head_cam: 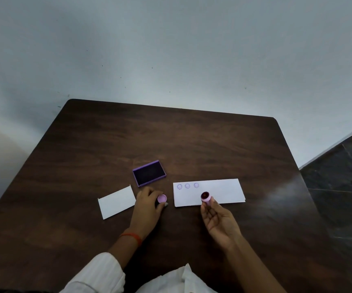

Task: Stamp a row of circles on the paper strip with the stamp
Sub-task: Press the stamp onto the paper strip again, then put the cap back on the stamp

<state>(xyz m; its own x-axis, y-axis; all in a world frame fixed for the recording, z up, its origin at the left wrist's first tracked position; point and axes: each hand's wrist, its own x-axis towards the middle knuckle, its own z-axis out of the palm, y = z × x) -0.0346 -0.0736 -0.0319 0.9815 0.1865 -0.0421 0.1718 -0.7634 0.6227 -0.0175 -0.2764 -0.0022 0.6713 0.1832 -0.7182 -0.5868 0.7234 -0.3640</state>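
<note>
A white paper strip (219,191) lies on the dark wooden table (171,140), with three purple circles (187,185) stamped along its upper left edge. My right hand (219,220) holds a small lilac stamp (206,197) over the strip's near edge, its dark inked face tilted up toward me. My left hand (149,206) rests on the table left of the strip and holds the stamp's lilac cap (162,198). An open purple ink pad (149,173) sits just behind my left hand.
A second, smaller piece of white paper (117,202) lies left of my left hand. The table's far edge meets a pale wall. A dark tiled floor (344,187) shows past the table's right edge.
</note>
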